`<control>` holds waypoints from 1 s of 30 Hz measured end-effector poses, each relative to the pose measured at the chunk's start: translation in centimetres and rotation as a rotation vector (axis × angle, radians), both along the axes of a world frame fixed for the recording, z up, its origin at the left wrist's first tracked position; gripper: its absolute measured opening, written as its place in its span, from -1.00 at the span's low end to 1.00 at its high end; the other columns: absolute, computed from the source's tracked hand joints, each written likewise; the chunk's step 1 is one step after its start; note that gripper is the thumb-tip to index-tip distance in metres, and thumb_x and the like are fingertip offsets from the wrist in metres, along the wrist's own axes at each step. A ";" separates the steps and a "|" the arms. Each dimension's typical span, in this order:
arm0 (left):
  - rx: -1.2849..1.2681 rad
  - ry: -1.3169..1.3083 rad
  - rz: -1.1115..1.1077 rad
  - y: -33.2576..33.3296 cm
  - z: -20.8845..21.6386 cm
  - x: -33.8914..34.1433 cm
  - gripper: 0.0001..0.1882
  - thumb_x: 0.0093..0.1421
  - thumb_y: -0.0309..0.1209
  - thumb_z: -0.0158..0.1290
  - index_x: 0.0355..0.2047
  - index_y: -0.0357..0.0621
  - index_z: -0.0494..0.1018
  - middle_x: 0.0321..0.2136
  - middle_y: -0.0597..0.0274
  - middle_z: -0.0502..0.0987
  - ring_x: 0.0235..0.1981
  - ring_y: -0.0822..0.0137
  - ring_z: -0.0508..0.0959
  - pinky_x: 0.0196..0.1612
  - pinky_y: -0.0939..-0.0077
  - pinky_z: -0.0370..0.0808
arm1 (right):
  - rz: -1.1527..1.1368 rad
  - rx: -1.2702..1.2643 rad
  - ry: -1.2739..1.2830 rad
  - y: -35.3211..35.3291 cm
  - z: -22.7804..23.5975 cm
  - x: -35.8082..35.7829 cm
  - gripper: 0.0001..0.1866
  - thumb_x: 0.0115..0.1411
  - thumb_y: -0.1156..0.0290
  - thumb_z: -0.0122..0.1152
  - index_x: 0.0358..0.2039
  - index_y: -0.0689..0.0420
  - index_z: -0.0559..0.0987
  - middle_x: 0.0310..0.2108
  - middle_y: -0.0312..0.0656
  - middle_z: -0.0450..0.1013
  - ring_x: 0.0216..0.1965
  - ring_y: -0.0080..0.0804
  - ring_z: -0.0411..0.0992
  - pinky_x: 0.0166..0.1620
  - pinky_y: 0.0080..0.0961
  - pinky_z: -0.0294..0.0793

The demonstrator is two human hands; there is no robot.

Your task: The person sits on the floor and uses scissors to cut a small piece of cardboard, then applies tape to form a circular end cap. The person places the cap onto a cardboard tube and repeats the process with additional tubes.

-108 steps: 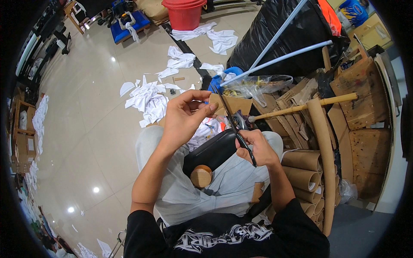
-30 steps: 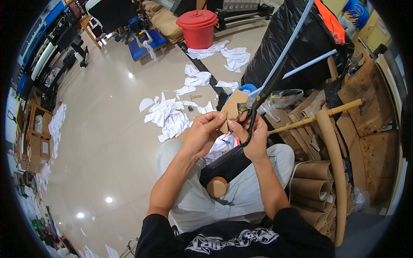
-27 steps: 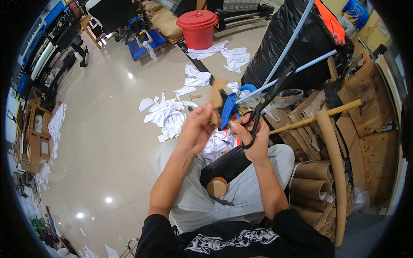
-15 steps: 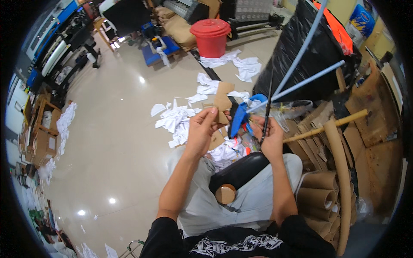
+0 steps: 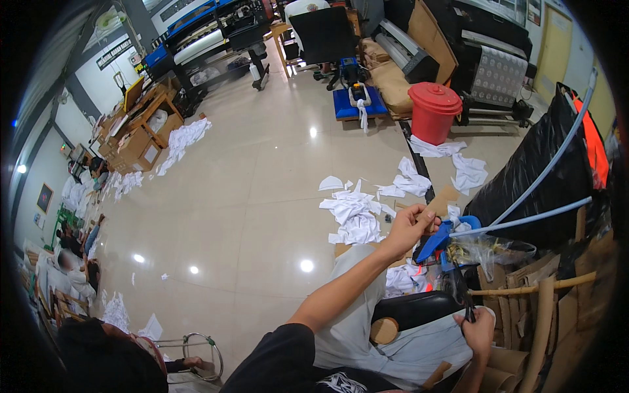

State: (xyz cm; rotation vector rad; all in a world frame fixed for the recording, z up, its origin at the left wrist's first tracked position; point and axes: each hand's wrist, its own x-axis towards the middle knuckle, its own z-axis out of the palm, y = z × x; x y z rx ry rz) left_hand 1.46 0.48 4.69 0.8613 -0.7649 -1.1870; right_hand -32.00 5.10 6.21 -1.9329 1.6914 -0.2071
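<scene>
Glossy floor tiles [image 5: 216,216] stretch beside us; our left hand [image 5: 410,229] pinches brown cardboard [image 5: 443,200] by its near end, presumably exposing the rest, while our right hand [image 5: 481,329] grips dark scissors [image 5: 468,302] low, apparently clear of it.

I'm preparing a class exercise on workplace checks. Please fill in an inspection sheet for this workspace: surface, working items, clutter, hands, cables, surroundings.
Surface: glossy tiled floor, reflecting lights.
Working items: cardboard piece; black scissors.
Clutter: white fabric scraps scattered on the floor; a bamboo pole and light-blue pipes at the right.
Hands: left hand pinches the cardboard piece; right hand grips the scissors by the handles.
Cables: nothing seen near the hands.
Surroundings: red lidded bucket, bulging black plastic bag, black chair; other people at the left.
</scene>
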 end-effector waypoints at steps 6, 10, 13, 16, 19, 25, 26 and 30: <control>-0.015 -0.100 -0.040 -0.2 1.8 -1.8 -0.65 0.42 -0.28 0.10 -0.02 -0.38 0.50 -0.27 0.14 0.65 -0.26 0.42 0.64 -0.13 0.49 0.59 | -0.318 -0.217 0.116 4.1 -1.6 -6.3 -0.49 -0.11 0.27 0.63 -0.34 0.29 0.48 -0.48 0.02 0.50 -0.41 -0.03 0.50 -0.24 -0.14 0.46; -0.025 -0.125 -0.035 0.7 1.2 -1.1 -0.67 0.41 -0.28 0.12 -0.07 -0.38 0.51 -0.30 0.14 0.65 -0.28 0.41 0.64 -0.14 0.49 0.59 | -0.318 -0.270 0.040 6.6 -3.5 -7.1 -0.52 -0.05 0.34 0.58 -0.31 0.32 0.45 -0.46 0.11 0.45 -0.39 0.05 0.48 -0.25 -0.11 0.41; -0.005 -0.148 -0.016 1.4 2.1 -0.4 -0.65 0.39 -0.26 0.16 -0.08 -0.39 0.50 -0.31 0.10 0.65 -0.29 0.40 0.64 -0.13 0.46 0.58 | -0.394 -0.199 -0.026 7.9 -1.1 -4.9 -0.53 -0.05 0.38 0.58 -0.34 0.36 0.44 -0.49 0.14 0.43 -0.43 0.18 0.43 -0.28 -0.07 0.39; -0.036 -0.185 0.018 1.1 2.0 -0.5 -0.70 0.43 -0.32 0.08 -0.09 -0.40 0.51 -0.32 0.10 0.66 -0.33 0.42 0.64 -0.15 0.50 0.61 | -0.391 -0.071 -0.022 8.6 -1.1 -5.5 -0.54 -0.04 0.39 0.57 -0.31 0.39 0.47 -0.46 0.19 0.47 -0.38 0.23 0.47 -0.22 -0.06 0.45; -0.045 -0.206 0.051 1.4 2.2 -0.7 -0.70 0.43 -0.32 0.08 -0.10 -0.40 0.51 -0.33 0.12 0.66 -0.34 0.43 0.63 -0.16 0.51 0.60 | -0.341 0.054 0.110 9.3 -1.6 -6.5 -0.53 -0.02 0.40 0.55 -0.22 0.41 0.49 -0.30 0.25 0.51 -0.21 0.24 0.50 -0.10 -0.06 0.47; -0.037 -0.197 -0.039 1.3 2.1 -0.8 -0.70 0.44 -0.31 0.08 -0.08 -0.38 0.50 -0.31 0.13 0.66 -0.32 0.43 0.64 -0.16 0.49 0.60 | -0.315 -0.187 0.053 11.0 -2.6 -6.3 -0.59 -0.03 0.52 0.51 -0.25 0.38 0.46 -0.35 0.19 0.50 -0.28 0.16 0.50 -0.19 -0.12 0.46; -0.002 -0.199 -0.048 1.2 2.2 -0.8 -0.69 0.43 -0.30 0.08 -0.09 -0.38 0.50 -0.32 0.13 0.65 -0.31 0.41 0.63 -0.15 0.48 0.59 | -0.352 -0.191 0.024 11.1 -2.5 -6.0 -0.57 -0.04 0.52 0.52 -0.23 0.38 0.46 -0.34 0.19 0.50 -0.28 0.17 0.50 -0.19 -0.12 0.46; 0.075 -0.196 -0.071 0.9 2.1 -1.1 -0.69 0.43 -0.29 0.09 -0.11 -0.38 0.49 -0.33 0.14 0.64 -0.29 0.39 0.62 -0.13 0.46 0.58 | -0.309 -0.198 0.049 11.8 -2.1 -6.3 -0.50 -0.08 0.53 0.54 -0.17 0.35 0.45 -0.32 0.18 0.50 -0.27 0.17 0.49 -0.18 -0.14 0.45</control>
